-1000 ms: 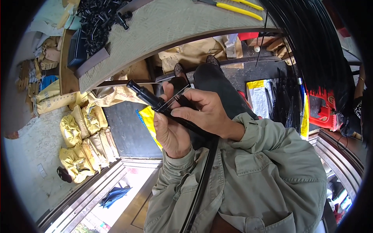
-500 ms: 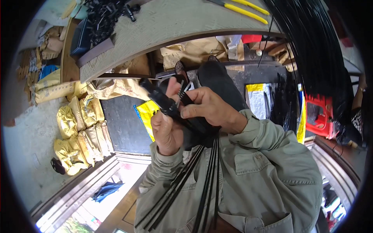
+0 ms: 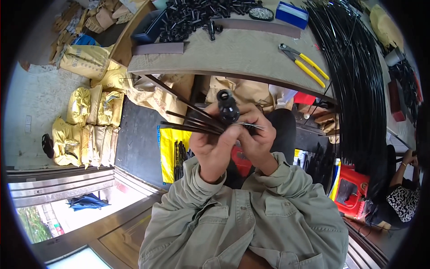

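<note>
A glossy black tubular fitting [image 3: 228,110], like an umbrella runner, stands up between my two hands, its round open end toward me. Several slim black rods, like umbrella ribs [image 3: 188,120], fan out to the left from beside it. My left hand [image 3: 210,150] is closed around these ribs just below the fitting, its thumb near my right thumb. On the other side, my right hand [image 3: 257,134] pinches thin silvery wire-like ends [image 3: 251,124] close against the fitting. Fingers behind the fitting are partly hidden.
On the workbench [image 3: 251,54] lie yellow-handled pliers [image 3: 307,67], a heap of black fittings [image 3: 192,18], a blue box [image 3: 292,15] and a dish of small metal parts [image 3: 261,14]. Long black rods [image 3: 358,89] hang over its right side. A red stool [image 3: 351,190] and another person [image 3: 403,193] are at right.
The ribs swung from hanging toward my body to pointing left, and the fitting turned its open end toward me. My hands drew together. The view shifted, showing more of the workbench.
</note>
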A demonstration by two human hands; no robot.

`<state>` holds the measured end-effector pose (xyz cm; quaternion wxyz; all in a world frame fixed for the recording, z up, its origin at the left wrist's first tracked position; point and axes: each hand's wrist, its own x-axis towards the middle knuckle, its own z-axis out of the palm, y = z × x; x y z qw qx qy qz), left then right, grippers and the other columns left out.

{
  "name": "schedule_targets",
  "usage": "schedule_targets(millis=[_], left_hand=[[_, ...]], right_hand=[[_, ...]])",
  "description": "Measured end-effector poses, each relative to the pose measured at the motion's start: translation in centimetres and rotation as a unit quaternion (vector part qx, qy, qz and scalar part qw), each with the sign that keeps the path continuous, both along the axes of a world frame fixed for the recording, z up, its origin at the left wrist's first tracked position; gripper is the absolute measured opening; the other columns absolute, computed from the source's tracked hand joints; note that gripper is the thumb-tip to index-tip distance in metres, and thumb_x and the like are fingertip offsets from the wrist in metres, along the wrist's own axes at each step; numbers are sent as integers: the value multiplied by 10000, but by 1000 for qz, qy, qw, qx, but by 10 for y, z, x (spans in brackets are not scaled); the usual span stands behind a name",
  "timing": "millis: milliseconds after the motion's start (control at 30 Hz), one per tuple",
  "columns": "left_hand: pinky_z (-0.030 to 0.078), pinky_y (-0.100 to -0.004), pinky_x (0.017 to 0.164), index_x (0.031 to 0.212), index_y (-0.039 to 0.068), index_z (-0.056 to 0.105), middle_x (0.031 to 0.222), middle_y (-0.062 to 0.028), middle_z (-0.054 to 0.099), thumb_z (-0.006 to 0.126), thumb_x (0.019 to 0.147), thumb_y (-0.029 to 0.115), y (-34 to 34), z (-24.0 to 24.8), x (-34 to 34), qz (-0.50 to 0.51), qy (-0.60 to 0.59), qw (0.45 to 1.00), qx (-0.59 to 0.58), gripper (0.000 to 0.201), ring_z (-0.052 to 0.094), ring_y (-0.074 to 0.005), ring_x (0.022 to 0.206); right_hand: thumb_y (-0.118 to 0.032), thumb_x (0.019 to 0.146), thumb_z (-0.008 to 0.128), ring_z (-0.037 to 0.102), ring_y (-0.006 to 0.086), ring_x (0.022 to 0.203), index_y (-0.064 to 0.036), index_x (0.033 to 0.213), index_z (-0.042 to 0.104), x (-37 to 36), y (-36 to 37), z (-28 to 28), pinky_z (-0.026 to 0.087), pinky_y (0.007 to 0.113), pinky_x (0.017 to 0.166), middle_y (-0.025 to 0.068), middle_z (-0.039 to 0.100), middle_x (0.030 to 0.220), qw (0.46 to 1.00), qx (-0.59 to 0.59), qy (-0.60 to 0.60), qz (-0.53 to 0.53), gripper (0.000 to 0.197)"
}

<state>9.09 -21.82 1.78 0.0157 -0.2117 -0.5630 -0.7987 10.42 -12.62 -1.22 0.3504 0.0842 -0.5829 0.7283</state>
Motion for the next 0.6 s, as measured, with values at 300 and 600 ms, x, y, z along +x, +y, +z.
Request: schedule_targets(millis=[300, 600], left_hand=[[465, -286, 815, 1063, -75, 555, 965, -131, 618, 647, 748, -25, -46, -30, -20, 55, -147, 982, 106, 332, 602, -186, 843], [465, -310, 820, 1090, -37, 538, 961, -139, 625, 612, 814, 55, -70, -50, -14, 135, -138, 977, 91, 301, 606, -203, 873]], right_hand=[[6, 764, 662, 555, 125, 905, 18, 816, 550, -12, -33, -32, 426, 281, 856, 109, 597, 976, 942, -236, -114, 207, 124], [-11, 729, 695, 569, 110, 856, 33, 834, 593, -11, -49, -28, 456, 245, 742, 88, 617, 899, 984, 15, -131, 121, 152]])
